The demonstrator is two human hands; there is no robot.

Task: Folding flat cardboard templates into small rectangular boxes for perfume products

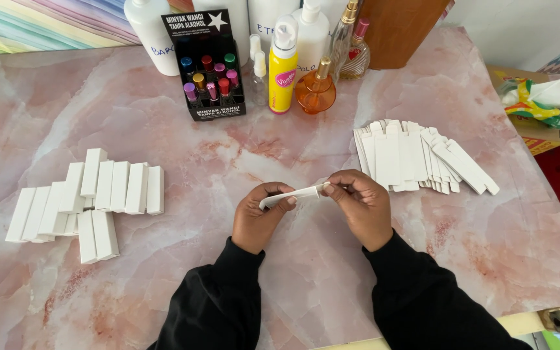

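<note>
Table: a pink marbled tabletop [131, 291] fills the view, with everything below resting on it or held above it.
Arms: two black sleeves [221, 304] come in from the bottom edge, meeting over the middle of the table.
Folded boxes: a cluster of white, assembled slim cartons [92, 198] lies at the left, well apart from the hands.
Flat blanks: a fanned pile of white unfolded carton blanks [422, 155] lies at the right, just beyond the right hand.
Display stand: a black stand [210, 71] of small coloured-capped bottles stands at the far edge.
Bottles: a yellow spray bottle [283, 68] and a round orange perfume bottle [317, 91] stand beside the stand, among white bottles.
Left hand [257, 217]: fingers curled shut, pinching the left end of the carton blank.
Right hand [361, 204]: fingers closed, gripping its right end.
Held piece: one white carton blank [293, 194] spans between both hands, above the table's centre, seen nearly edge-on.
</note>
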